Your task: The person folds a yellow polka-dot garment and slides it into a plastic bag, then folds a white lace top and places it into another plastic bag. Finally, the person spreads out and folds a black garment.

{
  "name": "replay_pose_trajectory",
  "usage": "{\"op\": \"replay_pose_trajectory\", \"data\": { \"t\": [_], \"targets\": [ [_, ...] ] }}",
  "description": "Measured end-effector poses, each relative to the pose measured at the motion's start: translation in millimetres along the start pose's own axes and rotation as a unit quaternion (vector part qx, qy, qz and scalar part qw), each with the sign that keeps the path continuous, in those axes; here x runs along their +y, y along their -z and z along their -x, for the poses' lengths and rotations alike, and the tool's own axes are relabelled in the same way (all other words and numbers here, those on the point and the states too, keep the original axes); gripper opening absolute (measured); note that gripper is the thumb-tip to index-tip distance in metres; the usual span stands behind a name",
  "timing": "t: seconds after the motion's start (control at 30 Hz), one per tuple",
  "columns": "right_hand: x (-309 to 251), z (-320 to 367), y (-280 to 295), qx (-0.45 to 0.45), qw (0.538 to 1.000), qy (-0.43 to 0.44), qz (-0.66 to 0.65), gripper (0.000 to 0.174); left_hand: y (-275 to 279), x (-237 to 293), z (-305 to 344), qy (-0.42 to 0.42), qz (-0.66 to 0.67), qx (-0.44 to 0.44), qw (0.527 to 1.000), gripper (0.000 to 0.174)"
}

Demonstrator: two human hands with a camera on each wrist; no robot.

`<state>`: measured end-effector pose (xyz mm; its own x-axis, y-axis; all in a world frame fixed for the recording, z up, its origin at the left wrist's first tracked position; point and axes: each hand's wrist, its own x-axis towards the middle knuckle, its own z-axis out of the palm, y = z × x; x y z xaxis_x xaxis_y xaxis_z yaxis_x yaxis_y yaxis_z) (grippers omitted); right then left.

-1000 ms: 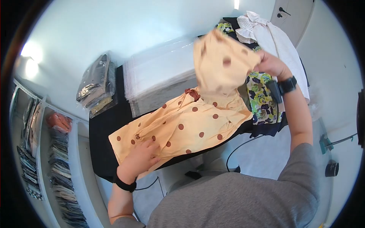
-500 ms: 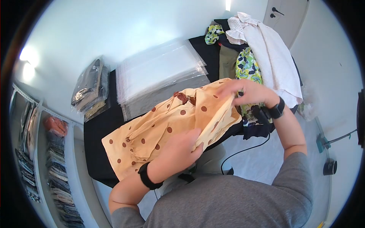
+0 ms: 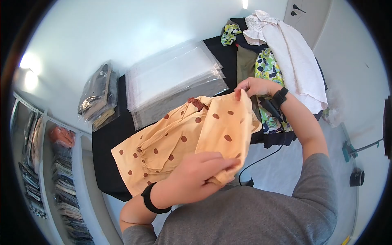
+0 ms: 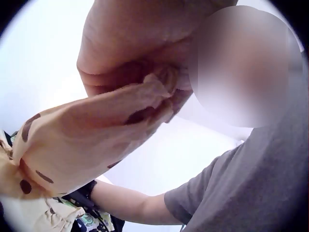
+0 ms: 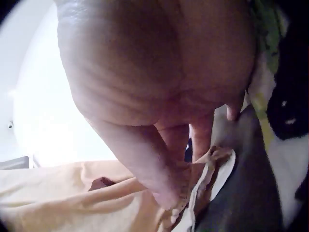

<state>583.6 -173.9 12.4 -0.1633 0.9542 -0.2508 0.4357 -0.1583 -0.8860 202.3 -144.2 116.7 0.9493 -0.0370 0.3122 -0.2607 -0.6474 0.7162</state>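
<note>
A pale orange garment with brown polka dots (image 3: 183,139) lies spread over the near side of the table, a dark red gathered piece (image 3: 198,104) at its far edge. My left hand (image 3: 195,176) grips a bunched near edge of its right part, raised toward my body. In the left wrist view the cloth (image 4: 91,133) runs taut away from the curled fingers. My right hand (image 3: 258,87) pinches the far corner of the same part. The right wrist view shows thumb and fingers on a seamed cloth edge (image 5: 195,193). Between both hands, the panel folds over the rest of the garment.
Clear plastic bags (image 3: 171,73) lie stacked behind the garment on the black-covered table (image 3: 110,163). Bagged folded clothes (image 3: 98,92) stand at the back left. To the right are a floral garment (image 3: 267,67) and a white one (image 3: 292,61). Shelves of clothes (image 3: 65,183) line the left.
My right hand has lowered the raised cloth and now pinches its corner. My left hand has moved right from the garment's left part to grip the near edge. The right part is folded inward.
</note>
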Motion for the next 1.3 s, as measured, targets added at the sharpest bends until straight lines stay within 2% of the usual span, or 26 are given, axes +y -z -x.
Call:
{"op": "replay_pose_trajectory", "data": {
  "t": [0.07, 0.1, 0.13, 0.2, 0.27, 0.3, 0.37, 0.4, 0.47, 0.5, 0.57, 0.6, 0.63, 0.67, 0.77, 0.8, 0.87, 0.93, 1.0, 1.03, 1.07, 1.1, 1.13, 1.2, 1.23, 1.3],
  "targets": [
    [18.6, -7.2, 6.2, 0.001, 1.0, -0.008, -0.001, 0.024, 7.4, -0.3, 6.9, 0.018, -0.041, 0.09, 0.995, 0.032],
    [20.1, -8.5, 7.3, -0.009, 0.999, -0.018, -0.027, 0.023, 12.9, -3.2, 12.5, 0.141, 0.079, 0.137, 0.977, 0.03],
    [20.4, -10.2, 8.7, -0.018, 0.998, -0.027, -0.052, 0.023, 19.1, -7.9, 18.4, 0.258, 0.197, 0.179, 0.929, 0.027],
    [21.8, -15.0, 11.2, -0.02, 0.998, -0.035, -0.045, 0.024, 31.7, -31.6, 18.7, 0.243, 0.365, 0.366, 0.821, 0.025],
    [20.3, -18.9, 9.1, 0.004, 0.998, -0.065, -0.016, 0.022, 54.1, -84.8, 38.9, 0.266, 0.385, 0.4, 0.788, 0.023],
    [14.7, -20.1, 6.4, 0.003, 0.998, -0.064, -0.017, 0.022, 57.4, -112.3, 53.1, 0.268, 0.383, 0.401, 0.788, 0.023],
    [-2.7, -21.4, -0.3, 0.04, 0.991, -0.106, 0.072, 0.028, 55.8, -160.9, 75.2, 0.347, 0.381, 0.357, 0.779, 0.022],
    [-6.9, -22.3, -4.0, 0.039, 0.991, -0.105, 0.072, 0.028, 48.8, -174.4, 80.7, 0.347, 0.38, 0.358, 0.779, 0.022],
    [-14.7, -23.6, -10.4, 0.077, 0.981, -0.178, 0.03, 0.036, 38.2, -189.5, 88.7, 0.434, 0.328, 0.299, 0.784, 0.023],
    [-21.5, -23.7, -11.7, 0.077, 0.981, -0.178, 0.03, 0.036, 35.6, -189.6, 87.0, 0.431, 0.318, 0.306, 0.787, 0.025],
    [-35.9, -24.5, -11.4, 0.052, 0.958, -0.202, 0.198, 0.046, 39.8, -188.3, 86.4, 0.428, 0.322, 0.296, 0.791, 0.025],
    [-44.0, -25.2, -15.6, 0.049, 0.958, -0.201, 0.2, 0.046, 41.1, -187.4, 86.9, 0.425, 0.326, 0.287, 0.794, 0.025],
    [-54.8, -25.2, -24.9, 0.14, 0.916, -0.155, 0.343, 0.043, 40.6, -187.1, 86.6, 0.427, 0.327, 0.291, 0.791, 0.025],
    [-65.8, -25.0, -35.5, 0.225, 0.845, -0.102, 0.473, 0.041, 38.6, -186.7, 85.2, 0.421, 0.334, 0.299, 0.788, 0.025],
    [-121.2, -30.6, -98.9, 0.224, 0.858, 0.011, 0.462, 0.043, 37.0, -195.1, 87.9, 0.413, 0.345, 0.302, 0.787, 0.025],
    [-122.3, -41.7, -128.8, 0.208, 0.842, -0.018, 0.497, 0.046, 37.0, -199.2, 89.2, 0.403, 0.348, 0.298, 0.792, 0.025],
    [-121.7, -45.8, -172.7, 0.163, 0.861, -0.053, 0.48, 0.052, 37.4, -201.3, 91.8, 0.419, 0.333, 0.291, 0.793, 0.025],
    [-89.9, -61.3, -205.9, 0.22, 0.865, -0.093, 0.442, 0.059, 38.8, -198.4, 91.9, 0.407, 0.339, 0.325, 0.783, 0.027],
    [-77.1, -65.5, -218.9, 0.234, 0.866, -0.093, 0.431, 0.063, 39.6, -178.1, 87.2, 0.433, 0.293, 0.366, 0.77, 0.029],
    [-76.3, -66.7, -221.3, 0.257, 0.858, -0.092, 0.435, 0.063, 39.2, -163.1, 81.0, 0.343, -0.075, 0.385, 0.853, 0.033],
    [-75.5, -66.9, -223.6, 0.28, 0.849, -0.092, 0.438, 0.063, 38.2, -150.0, 76.3, 0.203, -0.431, 0.344, 0.809, 0.039],
    [-74.5, -67.5, -224.9, 0.278, 0.85, -0.094, 0.438, 0.063, 37.8, -141.4, 74.3, 0.161, -0.389, 0.283, 0.862, 0.048],
    [-73.7, -68.9, -224.6, 0.28, 0.848, -0.094, 0.439, 0.064, 32.6, -134.3, 70.6, 0.162, -0.387, 0.282, 0.863, 0.048],
    [-74.7, -70.5, -223.5, 0.278, 0.847, -0.092, 0.444, 0.065, 20.6, -126.2, 65.6, 0.212, -0.313, 0.063, 0.924, 0.057],
    [-78.4, -70.2, -221.5, 0.266, 0.85, -0.103, 0.442, 0.065, 16.8, -132.6, 69.2, 0.216, -0.31, 0.066, 0.923, 0.057],
    [-77.0, -71.6, -217.8, 0.245, 0.857, -0.111, 0.44, 0.066, 6.5, -148.2, 78.3, 0.318, -0.347, -0.066, 0.88, 0.068]
  ]
}}
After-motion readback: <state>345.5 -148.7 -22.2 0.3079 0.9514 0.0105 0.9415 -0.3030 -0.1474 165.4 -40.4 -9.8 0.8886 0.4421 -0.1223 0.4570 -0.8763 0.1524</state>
